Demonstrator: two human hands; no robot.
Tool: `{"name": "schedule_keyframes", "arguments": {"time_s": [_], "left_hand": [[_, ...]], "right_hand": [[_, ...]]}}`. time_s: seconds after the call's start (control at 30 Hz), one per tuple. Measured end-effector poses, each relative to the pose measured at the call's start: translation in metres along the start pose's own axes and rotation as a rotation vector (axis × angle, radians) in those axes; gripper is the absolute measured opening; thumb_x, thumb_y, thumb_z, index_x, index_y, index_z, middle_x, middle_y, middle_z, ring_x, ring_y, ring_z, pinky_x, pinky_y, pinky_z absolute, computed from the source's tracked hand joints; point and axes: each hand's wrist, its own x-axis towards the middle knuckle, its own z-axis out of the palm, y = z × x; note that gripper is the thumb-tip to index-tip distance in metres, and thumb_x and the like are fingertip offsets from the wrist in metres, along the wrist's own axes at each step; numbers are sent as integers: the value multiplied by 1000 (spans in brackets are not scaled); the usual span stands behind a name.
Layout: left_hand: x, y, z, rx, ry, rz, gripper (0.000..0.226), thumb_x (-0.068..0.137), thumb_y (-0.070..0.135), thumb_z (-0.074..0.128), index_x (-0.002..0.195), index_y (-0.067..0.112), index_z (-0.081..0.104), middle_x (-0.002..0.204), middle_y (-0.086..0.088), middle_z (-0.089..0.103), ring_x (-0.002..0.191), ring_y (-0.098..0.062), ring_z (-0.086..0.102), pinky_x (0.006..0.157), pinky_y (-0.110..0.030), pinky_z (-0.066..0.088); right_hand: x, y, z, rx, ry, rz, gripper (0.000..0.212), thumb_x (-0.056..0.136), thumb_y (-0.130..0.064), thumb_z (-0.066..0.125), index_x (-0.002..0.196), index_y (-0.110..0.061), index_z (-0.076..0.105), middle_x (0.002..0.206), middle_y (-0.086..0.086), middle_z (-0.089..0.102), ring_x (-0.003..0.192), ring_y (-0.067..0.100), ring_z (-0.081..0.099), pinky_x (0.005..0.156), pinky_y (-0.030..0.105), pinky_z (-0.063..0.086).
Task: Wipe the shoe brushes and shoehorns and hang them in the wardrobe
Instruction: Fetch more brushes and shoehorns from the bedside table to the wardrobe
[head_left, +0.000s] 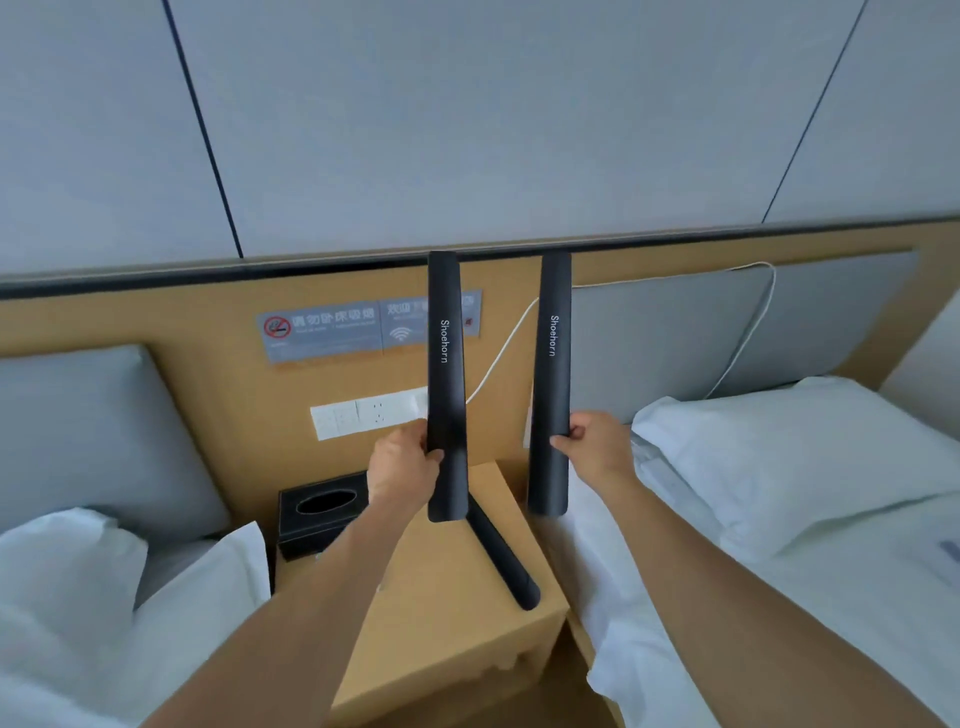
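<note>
Two long black shoehorns, each printed "Shoehorn", stand upright in front of me. My left hand (402, 465) grips the left shoehorn (445, 364) below its middle. My right hand (597, 447) grips the right shoehorn (553, 374) at about the same height. A third black shoehorn (501, 558) lies flat and slanted on the wooden nightstand (436, 623), below the two held ones. No brush and no cloth are in view.
A black tissue box (319, 512) sits at the nightstand's back left. Beds with white pillows (789, 462) flank it on both sides. Behind are a wooden headboard with wall sockets (363, 415), signs and a white cable (498, 358).
</note>
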Motion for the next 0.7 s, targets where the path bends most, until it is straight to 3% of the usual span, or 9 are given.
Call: {"name": "schedule_keyframes", "arguments": {"time_s": [0.17, 0.3, 0.37, 0.43, 0.53, 0.7], "left_hand": [[12, 67, -38, -115, 58, 175, 26, 95, 15, 62, 120, 21, 61, 101, 0, 67, 89, -20, 63, 76, -36, 57], [21, 131, -61, -160, 128, 304, 27, 96, 14, 60, 121, 22, 61, 94, 6, 64, 73, -8, 59, 54, -15, 43], [21, 164, -70, -177, 156, 352, 24, 95, 13, 61, 117, 21, 63, 93, 4, 67, 74, -13, 61, 57, -20, 49], [19, 195, -75, -189, 145, 393, 22, 93, 12, 62, 114, 18, 64, 99, -1, 70, 85, -22, 66, 70, -35, 58], [18, 235, -75, -256, 111, 439, 21, 91, 10, 63, 111, 14, 63, 99, -5, 71, 91, -29, 68, 75, -47, 61], [5, 286, -62, -329, 77, 535, 16, 88, 9, 64, 102, 15, 63, 91, -5, 70, 85, -28, 67, 70, -49, 61]], "right_hand": [[16, -33, -74, 1, 134, -85, 38, 83, -18, 76, 57, -24, 49, 55, -8, 52, 56, 13, 53, 51, 24, 36], [24, -53, -133, 43, 196, -128, 21, 85, -19, 75, 69, -13, 63, 67, 7, 66, 70, 29, 70, 69, 39, 57], [27, -56, -161, 94, 230, -141, 16, 84, -15, 75, 73, -9, 66, 64, 5, 64, 69, 31, 71, 71, 46, 60], [27, -55, -186, 135, 272, -150, 12, 84, -13, 75, 76, -8, 66, 61, 1, 61, 65, 28, 71, 67, 47, 61], [23, -49, -225, 198, 329, -156, 15, 83, -11, 75, 76, -20, 67, 63, -4, 62, 66, 23, 70, 64, 45, 63], [6, -31, -286, 182, 422, -189, 6, 82, -6, 73, 85, -4, 68, 75, 20, 66, 69, 33, 72, 67, 53, 61]]}}
